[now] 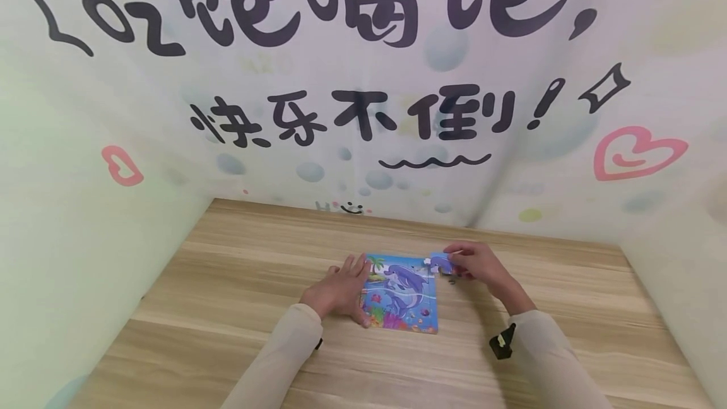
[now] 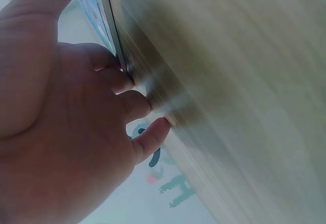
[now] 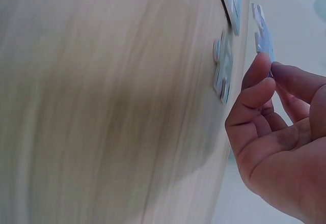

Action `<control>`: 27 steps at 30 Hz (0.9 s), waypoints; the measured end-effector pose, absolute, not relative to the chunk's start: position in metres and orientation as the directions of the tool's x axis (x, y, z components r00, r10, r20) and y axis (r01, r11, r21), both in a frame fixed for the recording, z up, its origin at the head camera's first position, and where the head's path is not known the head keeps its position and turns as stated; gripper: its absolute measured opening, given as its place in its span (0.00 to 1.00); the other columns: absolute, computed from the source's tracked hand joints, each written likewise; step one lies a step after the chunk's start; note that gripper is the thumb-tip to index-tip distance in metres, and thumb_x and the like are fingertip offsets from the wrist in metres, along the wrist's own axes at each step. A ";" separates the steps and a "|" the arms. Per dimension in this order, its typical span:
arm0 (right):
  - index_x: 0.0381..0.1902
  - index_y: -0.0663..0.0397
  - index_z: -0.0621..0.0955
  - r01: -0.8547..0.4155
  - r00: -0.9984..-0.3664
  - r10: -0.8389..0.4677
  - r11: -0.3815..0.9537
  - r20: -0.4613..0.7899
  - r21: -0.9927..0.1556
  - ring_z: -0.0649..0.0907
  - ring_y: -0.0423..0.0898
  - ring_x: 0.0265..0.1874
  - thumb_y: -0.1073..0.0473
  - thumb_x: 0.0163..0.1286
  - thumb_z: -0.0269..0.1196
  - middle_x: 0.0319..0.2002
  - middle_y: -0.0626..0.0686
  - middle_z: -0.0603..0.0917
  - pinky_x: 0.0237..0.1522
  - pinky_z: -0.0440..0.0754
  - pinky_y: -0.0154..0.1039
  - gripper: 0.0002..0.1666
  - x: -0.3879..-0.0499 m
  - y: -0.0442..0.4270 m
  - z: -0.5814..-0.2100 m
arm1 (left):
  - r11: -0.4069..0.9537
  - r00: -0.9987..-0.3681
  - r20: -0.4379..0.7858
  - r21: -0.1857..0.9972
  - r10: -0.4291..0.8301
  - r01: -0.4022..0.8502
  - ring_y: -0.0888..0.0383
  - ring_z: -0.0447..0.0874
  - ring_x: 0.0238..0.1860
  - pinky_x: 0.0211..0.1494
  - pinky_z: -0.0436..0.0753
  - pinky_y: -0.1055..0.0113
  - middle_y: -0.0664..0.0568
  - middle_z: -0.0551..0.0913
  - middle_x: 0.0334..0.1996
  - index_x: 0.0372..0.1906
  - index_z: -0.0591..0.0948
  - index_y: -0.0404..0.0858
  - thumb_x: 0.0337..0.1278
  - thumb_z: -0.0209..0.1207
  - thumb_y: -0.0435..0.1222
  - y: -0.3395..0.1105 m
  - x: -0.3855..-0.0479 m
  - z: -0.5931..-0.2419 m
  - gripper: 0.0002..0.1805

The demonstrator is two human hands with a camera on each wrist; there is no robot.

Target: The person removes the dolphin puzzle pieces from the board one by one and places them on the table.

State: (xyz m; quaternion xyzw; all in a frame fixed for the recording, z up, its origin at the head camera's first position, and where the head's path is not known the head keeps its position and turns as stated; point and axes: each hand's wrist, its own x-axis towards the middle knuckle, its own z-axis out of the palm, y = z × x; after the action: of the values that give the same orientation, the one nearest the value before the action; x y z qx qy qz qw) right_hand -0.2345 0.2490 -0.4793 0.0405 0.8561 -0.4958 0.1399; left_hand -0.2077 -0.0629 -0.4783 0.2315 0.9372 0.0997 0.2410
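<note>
A square dolphin puzzle (image 1: 400,293) lies flat on the table. My left hand (image 1: 339,290) rests along its left edge, fingers spread and relaxed, the thumb near the lower left corner; the left wrist view shows this hand (image 2: 86,112) beside the puzzle's rim. At the upper right corner, my right hand (image 1: 477,264) pinches a puzzle piece (image 1: 440,263) with part of a dolphin on it. In the right wrist view the piece (image 3: 263,33) stands above the table between thumb and fingers of the hand (image 3: 285,127). Another piece (image 3: 223,66) lies on the table below it.
The wooden table (image 1: 238,257) meets a wall hanging (image 1: 352,68) with large dark lettering behind the puzzle. Pale side walls stand at left and right. A small black device (image 1: 502,342) is on the right wrist.
</note>
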 end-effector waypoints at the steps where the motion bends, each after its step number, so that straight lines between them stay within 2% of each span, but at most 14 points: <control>1: 0.53 0.61 0.82 0.213 -0.957 -0.062 0.506 -0.282 -0.836 0.80 0.46 0.30 0.61 0.74 0.57 0.31 0.53 0.83 0.32 0.80 0.39 0.15 -0.234 0.251 -0.479 | 0.872 -0.777 -0.405 0.301 0.482 0.385 0.46 0.36 0.80 0.78 0.50 0.44 0.47 0.40 0.81 0.80 0.49 0.37 0.39 0.75 0.57 -0.063 -0.208 -0.478 0.67; 6: 0.54 0.60 0.82 0.219 -0.958 -0.047 0.521 -0.284 -0.825 0.81 0.44 0.32 0.60 0.74 0.58 0.35 0.53 0.83 0.33 0.79 0.39 0.16 -0.233 0.260 -0.481 | 0.874 -0.779 -0.405 0.302 0.478 0.380 0.46 0.37 0.80 0.78 0.50 0.44 0.46 0.41 0.81 0.79 0.49 0.37 0.39 0.75 0.57 -0.063 -0.207 -0.477 0.67; 20: 0.54 0.62 0.82 0.236 -0.954 -0.039 0.512 -0.297 -0.826 0.79 0.43 0.30 0.60 0.74 0.57 0.31 0.50 0.82 0.31 0.79 0.38 0.16 -0.231 0.287 -0.485 | 0.872 -0.780 -0.400 0.311 0.481 0.378 0.45 0.37 0.80 0.78 0.50 0.44 0.45 0.42 0.81 0.79 0.50 0.36 0.39 0.75 0.56 -0.063 -0.205 -0.474 0.66; 27: 0.55 0.63 0.81 0.248 -0.948 -0.041 0.519 -0.314 -0.818 0.79 0.42 0.31 0.59 0.75 0.56 0.33 0.49 0.82 0.31 0.78 0.38 0.17 -0.228 0.300 -0.484 | 0.876 -0.780 -0.408 0.303 0.475 0.375 0.47 0.36 0.81 0.79 0.49 0.45 0.47 0.41 0.81 0.79 0.49 0.37 0.40 0.74 0.57 -0.063 -0.206 -0.475 0.66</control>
State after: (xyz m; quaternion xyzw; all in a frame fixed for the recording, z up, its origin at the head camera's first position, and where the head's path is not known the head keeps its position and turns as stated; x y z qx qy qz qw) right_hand -0.2284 0.2999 -0.4842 0.0604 0.8588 -0.4866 0.1488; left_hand -0.2056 -0.0628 -0.4749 0.2267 0.9377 0.1028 0.2425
